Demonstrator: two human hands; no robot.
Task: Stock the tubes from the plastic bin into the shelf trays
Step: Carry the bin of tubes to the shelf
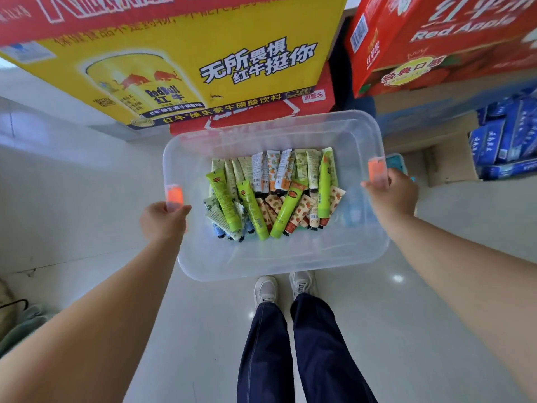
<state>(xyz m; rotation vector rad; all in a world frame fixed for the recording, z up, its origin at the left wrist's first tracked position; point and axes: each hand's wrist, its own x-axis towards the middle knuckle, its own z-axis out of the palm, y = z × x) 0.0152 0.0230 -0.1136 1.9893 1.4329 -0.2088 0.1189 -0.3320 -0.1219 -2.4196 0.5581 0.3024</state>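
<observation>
Carrying a clear plastic bin (276, 257) above a pale tiled floor (87, 199), the person grips it at both short ends. The left hand (162, 219) has its fingers curled round the rim beside an orange latch (174, 194); the right hand (392, 196) holds the opposite rim in the same way, its thumb lying over a second orange latch (377, 170). Both hands are therefore closed on the bin, and neither is free.

The tubes (273, 196) lie loose in a heap on the bin floor, crowded toward its far half: several bright green ones rest across patterned white and orange ones. No shelf trays are in view, so stocking appears not yet begun, and the bin seems to be in transit.

Three risks follow from this arrangement.
1. The bin looks tilted, its far end lower. A further tilt would likely slide the loose tubes against the far wall, or over it.
2. Each grip sits near a latch rather than under the base. If a latch flexes or the smooth rim slips, 1 end could drop.
3. A yellow drinks carton (203, 59), a red apple carton (436, 45) and an open box of blue packs (505, 141) stand close ahead. The bin's far rim could strike them, and the bin itself hides the ground before the shoes (286, 287).
</observation>
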